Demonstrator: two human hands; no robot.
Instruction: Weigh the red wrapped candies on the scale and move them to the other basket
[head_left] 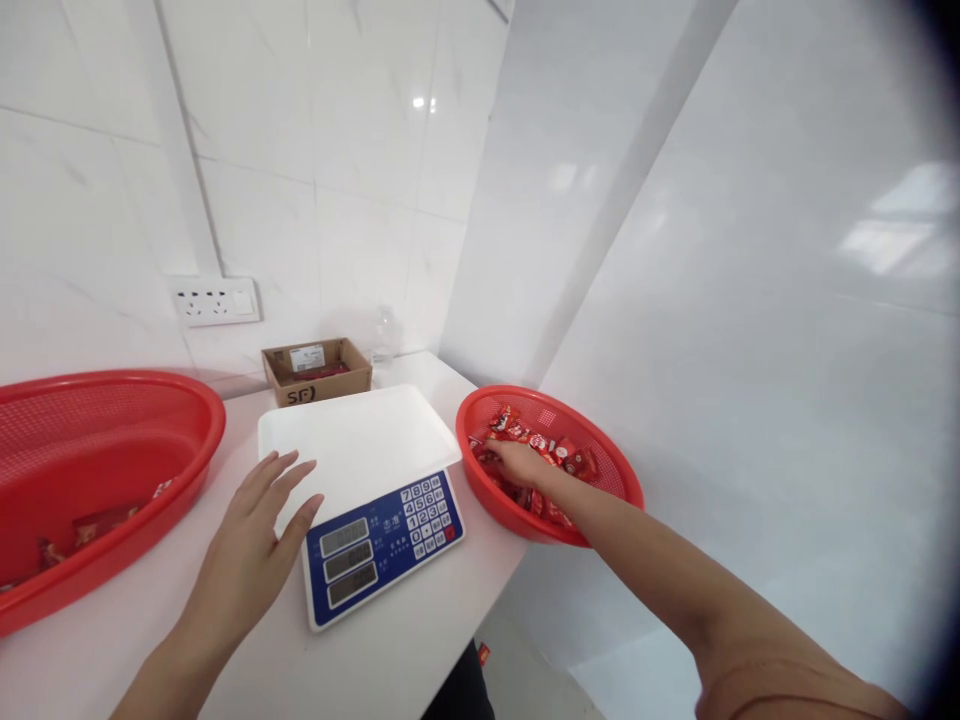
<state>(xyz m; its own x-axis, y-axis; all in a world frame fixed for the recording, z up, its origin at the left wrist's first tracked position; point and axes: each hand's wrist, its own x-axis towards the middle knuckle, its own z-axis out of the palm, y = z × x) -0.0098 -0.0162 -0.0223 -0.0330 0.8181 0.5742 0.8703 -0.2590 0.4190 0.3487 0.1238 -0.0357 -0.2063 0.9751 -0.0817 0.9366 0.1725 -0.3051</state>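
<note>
My right hand [519, 462] reaches into a round red plastic basket [619, 462] on the right. Its fingers curl down among small red-wrapped packets [574, 458] and close on some; the fingertips are partly hidden. My left hand [251, 540] is open, fingers spread, holding nothing, over the left front corner of a digital scale [390, 545]. The white weighing pan [360, 430] carries nothing. Below the pan, the scale's blue panel has several number keys and three grey displays.
Another large red basket [214, 425] stands at the left with a few red packets low inside. Behind the scale sits a small cardboard box [330, 385] beside a clear plastic container [385, 335]. The white table [390, 650] meets tiled walls; a socket plate [216, 301] is at the back.
</note>
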